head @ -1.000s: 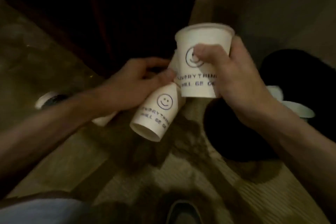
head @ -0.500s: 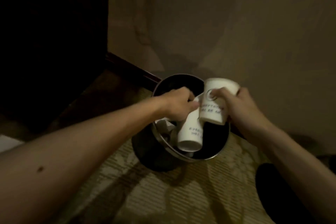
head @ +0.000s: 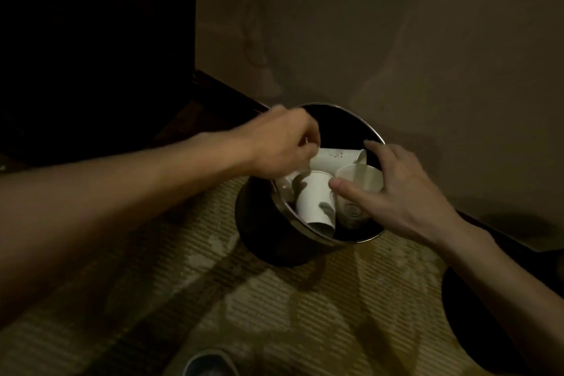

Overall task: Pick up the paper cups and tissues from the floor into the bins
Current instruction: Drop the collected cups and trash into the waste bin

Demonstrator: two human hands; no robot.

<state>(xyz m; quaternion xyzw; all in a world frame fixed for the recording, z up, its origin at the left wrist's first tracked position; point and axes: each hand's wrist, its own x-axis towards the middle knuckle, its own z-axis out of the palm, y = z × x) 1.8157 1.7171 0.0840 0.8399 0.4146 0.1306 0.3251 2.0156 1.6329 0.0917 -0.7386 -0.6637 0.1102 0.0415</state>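
A round black bin with a metal rim stands on the carpet by the wall. Inside it are three white paper cups: one lies on its side, one points mouth-down towards me, and one with a smiley print leans at the right. A crumpled white tissue shows at the bin's left wall. My left hand hovers over the left rim, fingers curled down and blurred. My right hand is spread over the right rim, its thumb by the leaning cup and its fingers apart.
Dark furniture fills the left, with a dark baseboard along the beige wall. A second black bin stands at the lower right. The toe of a shoe shows at the bottom edge of the patterned carpet.
Both cups I was holding now lie in the bin. My right hand has let go and spread; my left hand has lifted towards the left rim. The view is closer to the bin.
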